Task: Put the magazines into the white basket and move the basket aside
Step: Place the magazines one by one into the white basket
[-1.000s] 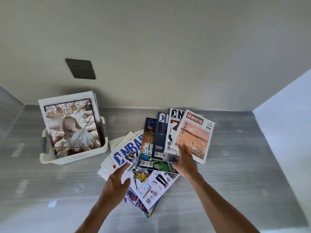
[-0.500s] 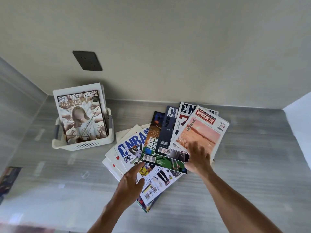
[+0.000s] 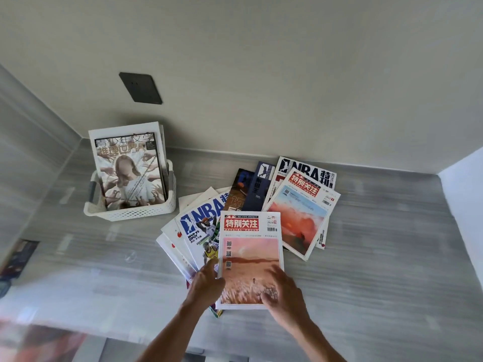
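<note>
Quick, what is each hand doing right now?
Left hand: holds the left edge of the sunset-cover magazine.
Right hand: open, fingers resting flat on that cover.
</note>
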